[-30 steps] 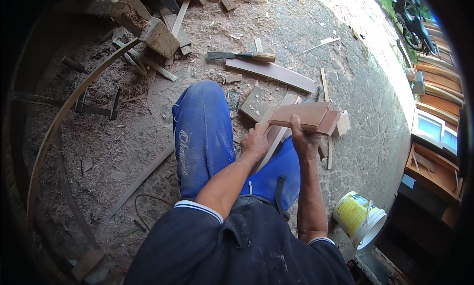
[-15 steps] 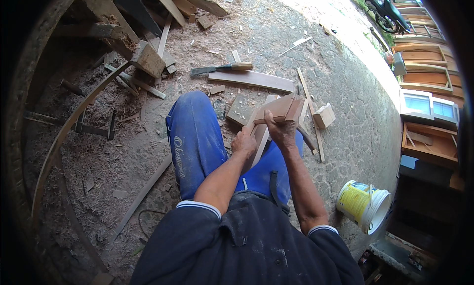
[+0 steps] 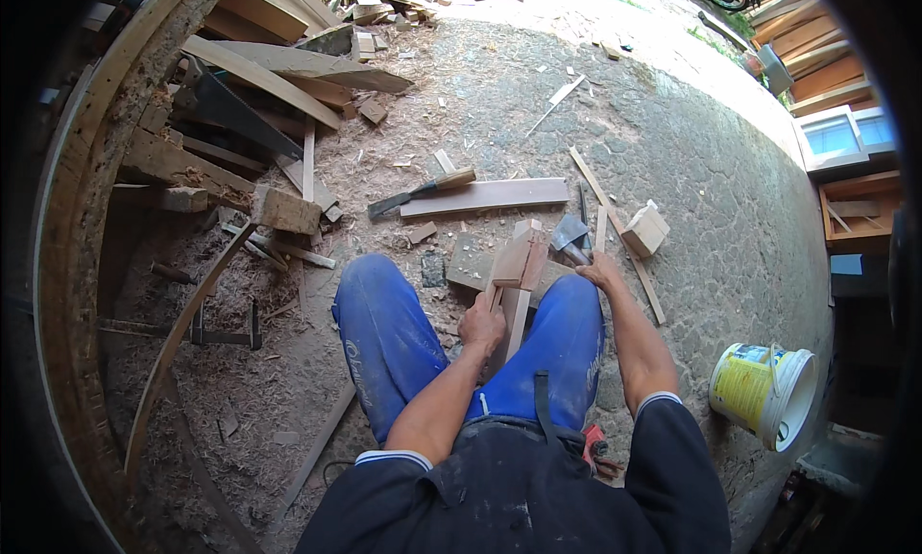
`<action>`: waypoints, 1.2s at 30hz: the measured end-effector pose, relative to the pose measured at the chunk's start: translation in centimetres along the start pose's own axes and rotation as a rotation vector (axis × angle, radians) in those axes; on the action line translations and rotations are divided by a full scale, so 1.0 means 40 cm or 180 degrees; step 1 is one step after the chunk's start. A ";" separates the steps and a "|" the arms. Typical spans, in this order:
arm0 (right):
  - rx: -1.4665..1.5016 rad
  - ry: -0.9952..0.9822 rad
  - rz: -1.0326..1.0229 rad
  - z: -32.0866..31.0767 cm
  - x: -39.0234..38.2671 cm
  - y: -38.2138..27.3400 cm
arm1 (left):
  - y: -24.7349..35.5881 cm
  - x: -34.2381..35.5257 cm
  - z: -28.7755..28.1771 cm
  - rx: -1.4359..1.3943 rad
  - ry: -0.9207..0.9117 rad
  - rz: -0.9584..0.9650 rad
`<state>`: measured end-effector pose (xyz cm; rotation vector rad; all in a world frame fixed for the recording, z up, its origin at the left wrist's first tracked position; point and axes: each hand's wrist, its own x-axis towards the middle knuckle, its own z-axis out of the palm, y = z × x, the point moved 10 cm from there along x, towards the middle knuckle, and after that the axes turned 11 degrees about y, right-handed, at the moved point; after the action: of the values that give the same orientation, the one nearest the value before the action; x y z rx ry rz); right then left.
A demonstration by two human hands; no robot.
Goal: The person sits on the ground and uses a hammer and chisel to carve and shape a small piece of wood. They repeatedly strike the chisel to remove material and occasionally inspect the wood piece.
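Observation:
Between my knees stands a jointed wooden workpiece, a thick reddish end block with long pale strips running down toward my lap. My left hand is closed round its lower part. Beside my right knee, my right hand has its fingers round the wooden handle of a hatchet, whose broad grey head lies near the ground. Under the workpiece is a flat wooden block. A wide chisel with a wooden handle rests across a pale plank just beyond.
A small wood block and a thin strip lie to the right. The yellow-and-white bucket is tipped on its side. At left are a timber frame, a handsaw and a clamp. Shavings cover the ground.
My right hand has left the workpiece's upper end and moved right and down to the hatchet. The workpiece now stands more upright, still in my left hand. The view has shifted.

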<state>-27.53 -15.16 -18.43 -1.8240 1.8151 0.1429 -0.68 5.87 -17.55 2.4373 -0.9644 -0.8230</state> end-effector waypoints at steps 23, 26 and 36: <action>0.2198 0.0254 -0.1590 -0.514 -0.603 -0.439 | -0.006 0.008 0.011 -0.0001 -0.0158 -0.0069; 0.1069 0.1661 -0.2696 -0.628 -0.694 -0.512 | -0.006 0.007 0.004 -0.0036 -0.0091 -0.0072; -0.0657 0.1810 -0.3109 -0.590 -0.684 -0.607 | 0.003 0.002 0.000 0.0032 -0.0090 0.0038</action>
<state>-13.84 -3.16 21.08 -2.8863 1.0102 -0.6265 -0.68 5.72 -17.49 2.4321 -0.9948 -0.8525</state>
